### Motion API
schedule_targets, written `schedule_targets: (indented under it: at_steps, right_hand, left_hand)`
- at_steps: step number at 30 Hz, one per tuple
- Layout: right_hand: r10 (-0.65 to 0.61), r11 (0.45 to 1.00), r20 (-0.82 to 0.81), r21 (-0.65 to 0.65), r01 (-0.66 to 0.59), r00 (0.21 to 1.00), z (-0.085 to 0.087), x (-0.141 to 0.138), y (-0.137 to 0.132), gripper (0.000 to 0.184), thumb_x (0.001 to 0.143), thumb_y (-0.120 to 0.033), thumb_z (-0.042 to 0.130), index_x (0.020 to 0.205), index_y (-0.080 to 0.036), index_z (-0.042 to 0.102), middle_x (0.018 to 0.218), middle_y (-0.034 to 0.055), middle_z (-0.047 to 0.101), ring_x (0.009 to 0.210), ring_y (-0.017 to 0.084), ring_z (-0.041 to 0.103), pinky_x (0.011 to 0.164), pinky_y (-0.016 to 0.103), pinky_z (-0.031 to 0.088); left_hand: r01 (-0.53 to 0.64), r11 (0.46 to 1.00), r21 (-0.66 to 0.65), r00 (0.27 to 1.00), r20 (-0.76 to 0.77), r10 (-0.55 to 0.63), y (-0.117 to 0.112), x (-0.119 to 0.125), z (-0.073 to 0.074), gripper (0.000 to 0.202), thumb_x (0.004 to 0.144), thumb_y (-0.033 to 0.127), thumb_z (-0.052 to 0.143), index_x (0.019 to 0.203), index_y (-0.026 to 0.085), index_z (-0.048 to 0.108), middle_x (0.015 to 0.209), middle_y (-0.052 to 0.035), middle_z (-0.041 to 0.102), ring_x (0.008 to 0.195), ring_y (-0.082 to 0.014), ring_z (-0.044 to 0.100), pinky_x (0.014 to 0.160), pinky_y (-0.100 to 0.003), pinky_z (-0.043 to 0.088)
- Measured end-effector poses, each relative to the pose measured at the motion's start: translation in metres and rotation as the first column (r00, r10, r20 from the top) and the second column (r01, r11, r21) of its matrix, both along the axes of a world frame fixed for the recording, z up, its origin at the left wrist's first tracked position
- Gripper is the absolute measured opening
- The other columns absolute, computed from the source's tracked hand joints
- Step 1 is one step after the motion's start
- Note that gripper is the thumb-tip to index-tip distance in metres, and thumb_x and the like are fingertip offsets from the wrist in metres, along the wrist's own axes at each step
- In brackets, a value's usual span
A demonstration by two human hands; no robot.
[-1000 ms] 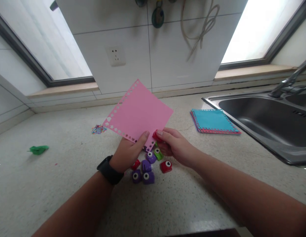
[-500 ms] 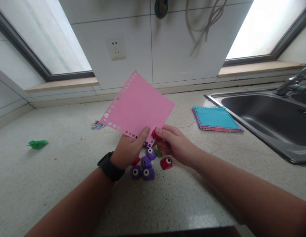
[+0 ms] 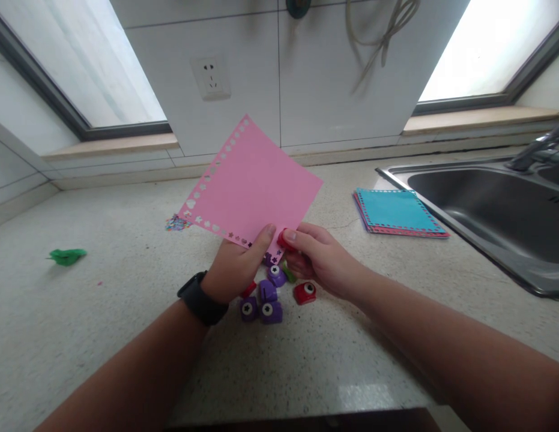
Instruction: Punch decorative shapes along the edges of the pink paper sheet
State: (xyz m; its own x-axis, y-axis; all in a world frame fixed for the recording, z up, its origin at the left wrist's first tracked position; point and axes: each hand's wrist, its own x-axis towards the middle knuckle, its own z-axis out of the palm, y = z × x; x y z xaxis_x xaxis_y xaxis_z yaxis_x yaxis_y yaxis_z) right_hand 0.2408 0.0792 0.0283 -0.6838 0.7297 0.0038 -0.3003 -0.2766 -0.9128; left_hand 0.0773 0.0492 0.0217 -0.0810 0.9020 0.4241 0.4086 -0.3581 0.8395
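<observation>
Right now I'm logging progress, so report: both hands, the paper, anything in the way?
Left hand pinching pink paper. Right hand gripping red punch at paper's lower-right edge. Purple punches below, close to both hands, apparently not blocking.

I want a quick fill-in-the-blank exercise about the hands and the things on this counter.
The left hand holds a sheet of paper coloured ____.
The right hand grips a small punch coloured ____.
The black watch is worn on the person's ____ side.
The stack of punched sheets lies to the ____ of both hands.
Missing words: pink; red; left; right.
</observation>
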Motion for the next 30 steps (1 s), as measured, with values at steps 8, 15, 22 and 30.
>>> schedule_targets:
  at_steps: [8, 15, 22, 30]
  right_hand:
    - [0.002, 1.0, -0.006, 0.005, -0.002, 1.0, -0.0016, -0.0005, -0.0008, 0.031, 0.088, -0.042, 0.065, 0.074, -0.021, 0.046, 0.052, -0.0096, 0.034, 0.044, 0.007, 0.023, 0.043, 0.023, 0.014]
    - [0.001, 1.0, 0.01, 0.021, -0.001, 1.0, -0.0009, -0.0006, -0.0003, 0.03, 0.089, -0.041, 0.064, 0.075, -0.021, 0.047, 0.052, -0.0093, 0.036, 0.043, 0.006, 0.025, 0.043, 0.023, 0.015]
    - [-0.004, 0.999, 0.038, 0.046, 0.002, 0.999, -0.0001, 0.0002, 0.0007, 0.03, 0.089, -0.04, 0.062, 0.073, -0.021, 0.046, 0.05, -0.0093, 0.037, 0.042, 0.006, 0.025, 0.042, 0.022, 0.016]
    - [-0.009, 0.997, 0.014, 0.079, 0.008, 1.0, 0.0016, 0.0008, -0.0007, 0.028, 0.089, -0.039, 0.063, 0.075, -0.021, 0.048, 0.049, -0.01, 0.036, 0.041, 0.006, 0.025, 0.041, 0.021, 0.015]
  left_hand:
    - [-0.009, 1.0, 0.015, 1.0, 0.004, 0.009, 0.0006, 0.0011, -0.001, 0.023, 0.094, 0.043, 0.056, 0.1, 0.026, 0.071, 0.108, -0.0045, 0.076, 0.119, -0.0231, 0.063, 0.111, -0.043, 0.044]
    - [-0.02, 1.0, 0.009, 1.0, 0.005, 0.02, 0.0004, 0.0013, 0.0, 0.023, 0.094, 0.042, 0.057, 0.098, 0.025, 0.071, 0.107, -0.0044, 0.076, 0.12, -0.0232, 0.063, 0.111, -0.042, 0.044]
    - [-0.011, 1.0, 0.007, 1.0, 0.016, 0.011, -0.0003, 0.0024, -0.0005, 0.024, 0.093, 0.041, 0.057, 0.101, 0.024, 0.072, 0.113, -0.0056, 0.075, 0.12, -0.0227, 0.063, 0.111, -0.041, 0.045]
    - [-0.001, 1.0, -0.001, 1.0, 0.013, 0.001, -0.0012, 0.0039, -0.0026, 0.022, 0.093, 0.04, 0.057, 0.104, 0.027, 0.071, 0.119, -0.0043, 0.073, 0.122, -0.0226, 0.062, 0.112, -0.043, 0.044]
